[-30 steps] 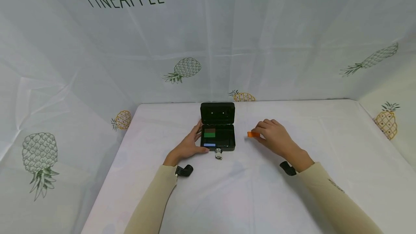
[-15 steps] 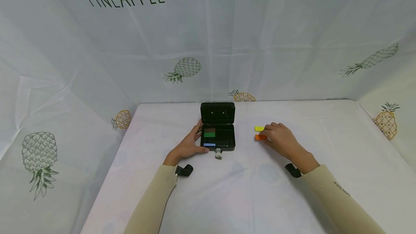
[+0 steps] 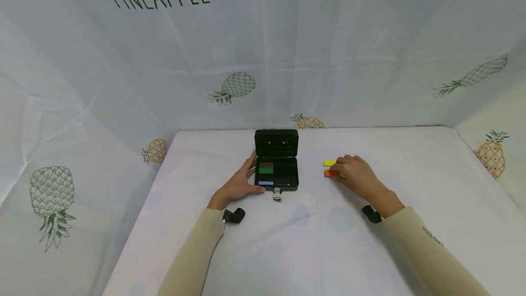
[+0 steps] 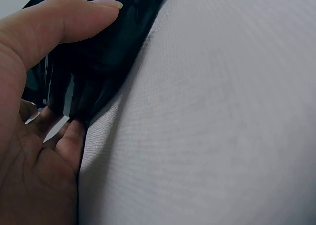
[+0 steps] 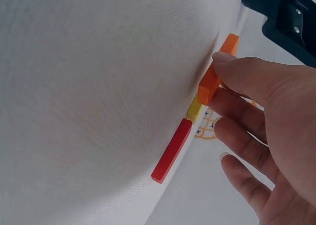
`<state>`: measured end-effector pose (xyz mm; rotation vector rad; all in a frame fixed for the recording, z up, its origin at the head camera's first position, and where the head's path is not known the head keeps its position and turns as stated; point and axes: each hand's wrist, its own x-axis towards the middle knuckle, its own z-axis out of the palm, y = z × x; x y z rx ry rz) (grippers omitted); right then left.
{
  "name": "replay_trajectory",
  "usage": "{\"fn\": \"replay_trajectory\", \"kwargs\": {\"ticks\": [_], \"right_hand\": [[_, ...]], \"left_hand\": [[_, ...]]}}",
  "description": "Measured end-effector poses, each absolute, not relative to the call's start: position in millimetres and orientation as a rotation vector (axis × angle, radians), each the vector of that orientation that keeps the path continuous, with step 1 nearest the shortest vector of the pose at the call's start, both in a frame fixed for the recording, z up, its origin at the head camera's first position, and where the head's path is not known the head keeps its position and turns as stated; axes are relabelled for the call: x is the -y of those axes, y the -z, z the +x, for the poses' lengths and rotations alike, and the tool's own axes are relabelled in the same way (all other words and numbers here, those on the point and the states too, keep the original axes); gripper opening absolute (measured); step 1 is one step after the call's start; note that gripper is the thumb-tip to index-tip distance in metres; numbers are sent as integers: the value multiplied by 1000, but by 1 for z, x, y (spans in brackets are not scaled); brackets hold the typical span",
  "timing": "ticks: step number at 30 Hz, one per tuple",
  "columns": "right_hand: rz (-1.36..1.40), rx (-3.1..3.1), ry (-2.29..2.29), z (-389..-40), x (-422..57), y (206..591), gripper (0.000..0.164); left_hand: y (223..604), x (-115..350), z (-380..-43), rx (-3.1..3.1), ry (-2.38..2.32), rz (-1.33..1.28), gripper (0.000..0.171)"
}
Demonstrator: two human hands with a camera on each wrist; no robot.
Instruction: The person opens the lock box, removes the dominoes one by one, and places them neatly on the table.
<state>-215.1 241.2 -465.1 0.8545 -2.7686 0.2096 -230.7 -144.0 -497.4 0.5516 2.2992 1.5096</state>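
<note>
A small black cash box (image 3: 287, 172) stands with its lid (image 3: 276, 143) raised. Inside, at the left, lie brown, green (image 3: 266, 171) and blue (image 3: 265, 183) blocks. My left hand (image 3: 237, 188) grips the box's left side, thumb at the front edge and fingers along the side. To the right of the box, my right hand (image 3: 356, 177) pinches an orange block (image 5: 216, 72) between thumb and index finger, its other fingers loosely bent. Just behind the orange block is a yellow block (image 3: 329, 163). The right wrist view also shows a red block (image 5: 171, 151), hidden by my hand in the head view.
A silver latch (image 3: 277, 194) hangs from the box's front onto the white tablecloth (image 3: 287, 250). Behind the table rises a white cloth (image 3: 349, 58) printed with pineapples. Black wrist cameras (image 3: 234, 215) sit at both sleeves.
My right hand has moved to the right and slightly nearer with the orange block, and the yellow block has come into sight. The left hand still holds the box in place.
</note>
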Motion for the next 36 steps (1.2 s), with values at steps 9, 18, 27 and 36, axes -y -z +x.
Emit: {"fn": "replay_trajectory", "kwargs": {"ticks": [9, 18, 27, 36], "right_hand": [[841, 2785, -219, -215, -242, 466, 24], [838, 2774, -241, -216, -244, 468, 23], [863, 2717, -277, -213, -240, 466, 26], [967, 2670, -329, -210, -204, 451, 26]], "left_hand": [[497, 144, -230, -2302, -1504, 526, 125], [498, 144, -230, -2314, -1506, 536, 125], [497, 144, -229, -2302, -1516, 539, 125], [498, 145, -229, -2299, -1514, 524, 123]]}}
